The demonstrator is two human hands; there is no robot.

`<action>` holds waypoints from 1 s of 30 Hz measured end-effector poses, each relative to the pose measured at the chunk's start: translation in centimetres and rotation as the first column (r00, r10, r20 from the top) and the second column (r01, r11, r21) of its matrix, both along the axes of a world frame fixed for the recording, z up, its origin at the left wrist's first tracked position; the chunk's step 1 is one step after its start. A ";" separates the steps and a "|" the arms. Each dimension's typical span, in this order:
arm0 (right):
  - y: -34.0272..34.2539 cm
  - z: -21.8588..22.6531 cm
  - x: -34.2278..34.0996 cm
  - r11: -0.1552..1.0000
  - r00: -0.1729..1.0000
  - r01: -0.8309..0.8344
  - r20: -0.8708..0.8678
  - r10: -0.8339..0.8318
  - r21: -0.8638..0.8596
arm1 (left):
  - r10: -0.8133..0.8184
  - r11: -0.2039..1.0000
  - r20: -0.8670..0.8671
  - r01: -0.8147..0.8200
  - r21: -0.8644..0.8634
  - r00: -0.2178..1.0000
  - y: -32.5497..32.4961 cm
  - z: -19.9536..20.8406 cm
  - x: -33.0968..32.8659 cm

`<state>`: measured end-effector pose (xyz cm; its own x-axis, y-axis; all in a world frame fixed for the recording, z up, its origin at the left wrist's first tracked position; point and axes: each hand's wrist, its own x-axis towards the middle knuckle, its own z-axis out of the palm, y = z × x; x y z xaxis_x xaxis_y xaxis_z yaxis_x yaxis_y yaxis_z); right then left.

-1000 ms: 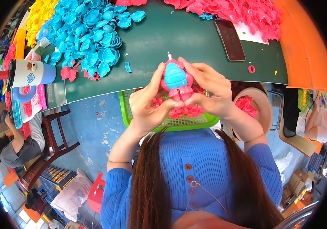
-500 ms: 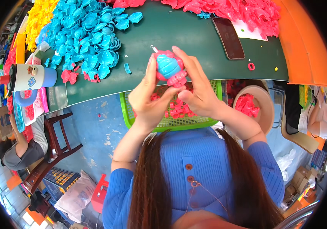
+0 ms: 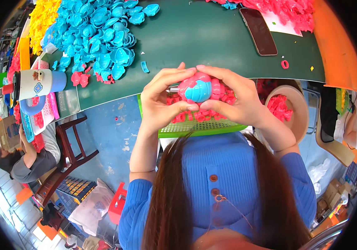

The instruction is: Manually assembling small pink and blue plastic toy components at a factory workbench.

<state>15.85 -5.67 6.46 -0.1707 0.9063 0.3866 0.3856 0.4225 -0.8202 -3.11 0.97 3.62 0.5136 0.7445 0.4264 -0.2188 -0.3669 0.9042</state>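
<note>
Between both hands I hold a small pink and blue plastic toy (image 3: 198, 90), rounded, with a short metal piece sticking out on its left end. My left hand (image 3: 162, 98) curls round the left end, thumb below and fingers above. My right hand (image 3: 237, 98) grips the right end the same way. Both hands are closed on it, just over a green basket (image 3: 199, 132) of pink plastic rings. The toy's underside is hidden.
On the green table (image 3: 178, 39) lie blue shell pieces (image 3: 103, 33), yellow pieces (image 3: 43, 25), pink pieces (image 3: 289, 14), a phone (image 3: 258, 32) and a pink ring (image 3: 285, 64). A mug (image 3: 39, 83) stands at the left edge. Right of the basket is a beige tub (image 3: 301, 110). Another person (image 3: 28, 158) sits far left.
My hands have come down and a little right, over the basket. The toy has turned from upright to lying sideways, its metal end now pointing left.
</note>
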 end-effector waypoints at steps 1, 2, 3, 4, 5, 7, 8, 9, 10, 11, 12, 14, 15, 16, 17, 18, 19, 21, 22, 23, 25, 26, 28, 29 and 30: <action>-0.3 -0.2 -0.1 1.000 1.000 0.004 -0.003 -0.004 -0.003 | 0.006 1.000 0.010 -0.006 0.000 1.000 -0.1 0.3 0.1; -0.6 -0.6 -0.3 1.000 0.998 0.021 -0.058 -0.020 0.018 | 0.054 0.998 0.023 -0.055 0.039 0.998 -0.5 0.7 0.3; -0.9 -0.8 -0.4 0.998 0.993 0.040 -0.113 -0.035 0.038 | 0.050 0.998 0.021 -0.050 0.037 0.999 -0.9 0.7 0.4; -1.0 -0.7 -0.4 0.998 0.993 0.043 -0.116 -0.038 0.036 | 0.061 0.998 0.033 -0.062 0.033 0.998 -1.4 0.7 0.4; -1.1 -0.4 -0.3 0.995 0.997 0.046 -0.064 -0.041 0.093 | 0.072 0.997 0.046 -0.073 0.028 0.996 -1.6 0.7 0.4; -1.1 -0.5 -0.2 0.988 0.999 0.049 -0.013 -0.048 0.144 | 0.076 0.996 0.033 -0.077 0.045 0.997 -1.9 0.6 0.3; -0.8 -0.8 -0.2 0.988 0.998 0.057 -0.043 -0.051 0.146 | 0.081 0.996 -0.007 -0.081 -0.048 0.997 -2.0 0.7 0.3; -0.6 -1.1 -0.1 0.987 0.996 0.065 -0.073 -0.055 0.148 | 0.082 0.986 -0.046 -0.087 -0.139 0.996 -2.1 0.9 0.3; -0.6 -1.2 0.0 0.987 0.996 0.068 -0.073 -0.058 0.146 | 0.079 0.986 -0.047 -0.085 -0.142 0.996 -2.1 0.9 0.3; -0.5 -1.3 0.1 0.985 0.998 0.054 -0.041 -0.047 0.165 | 0.084 0.993 -0.053 -0.088 -0.084 0.995 -2.1 0.9 0.3; -0.6 -1.3 0.2 0.982 0.999 0.038 -0.009 -0.037 0.183 | 0.089 0.996 -0.060 -0.091 -0.026 0.994 -2.1 0.9 0.4; -0.6 -0.9 0.2 0.985 1.000 0.018 0.010 -0.020 0.170 | 0.108 0.994 -0.024 -0.107 0.020 0.994 -2.3 0.4 0.3; -0.5 -0.6 0.3 0.987 1.000 -0.001 0.030 -0.004 0.160 | 0.123 0.990 0.014 -0.123 0.067 0.992 -2.5 0.1 0.2; -0.2 -0.2 0.3 0.988 1.000 0.000 0.030 -0.004 0.156 | 0.122 0.990 0.013 -0.123 0.063 0.992 -2.5 -0.2 0.2; 0.2 0.3 0.3 0.992 0.998 -0.031 0.051 0.025 0.126 | 0.137 0.987 -0.004 -0.136 0.081 0.991 -2.5 -0.5 0.1; 0.4 0.5 0.3 0.994 0.996 -0.062 0.071 0.056 0.094 | 0.153 0.984 -0.021 -0.150 0.098 0.988 -2.5 -0.7 0.1; 0.5 0.3 0.2 0.994 0.996 -0.060 0.070 0.054 0.088 | 0.150 0.985 -0.021 -0.148 0.093 0.988 -2.4 -0.8 0.1; 0.4 -0.1 0.1 0.998 0.999 -0.054 0.010 0.053 0.030 | 0.168 0.969 -0.035 -0.158 0.189 0.985 -2.1 -1.1 0.4; 0.4 -0.4 0.1 0.998 0.999 -0.053 0.009 0.053 0.025 | 0.167 0.970 -0.036 -0.158 0.184 0.985 -2.1 -1.3 0.4; 0.3 -0.7 0.0 0.998 0.998 -0.049 -0.030 0.048 -0.031 | 0.178 0.968 -0.059 -0.164 0.190 0.982 -2.2 -1.5 0.3; 0.2 -1.1 0.0 0.995 0.997 -0.048 -0.067 0.042 -0.091 | 0.189 0.966 -0.081 -0.171 0.192 0.979 -2.4 -2.0 0.2; 0.2 -1.2 0.0 0.992 0.994 -0.056 -0.096 0.044 -0.117 | 0.189 0.970 -0.088 -0.172 0.173 0.978 -2.5 -2.4 0.2; 0.3 -1.5 0.1 0.987 0.991 -0.065 -0.124 0.047 -0.147 | 0.190 0.973 -0.096 -0.174 0.149 0.977 -2.8 -2.6 0.3; 0.4 -1.7 0.2 0.983 0.989 -0.063 -0.140 0.038 -0.175 | 0.182 0.983 -0.128 -0.175 0.060 0.975 -3.0 -2.6 0.3; 0.4 -1.9 0.2 0.977 0.987 -0.061 -0.155 0.030 -0.203 | 0.171 0.984 -0.159 -0.178 -0.030 0.972 -3.1 -2.6 0.3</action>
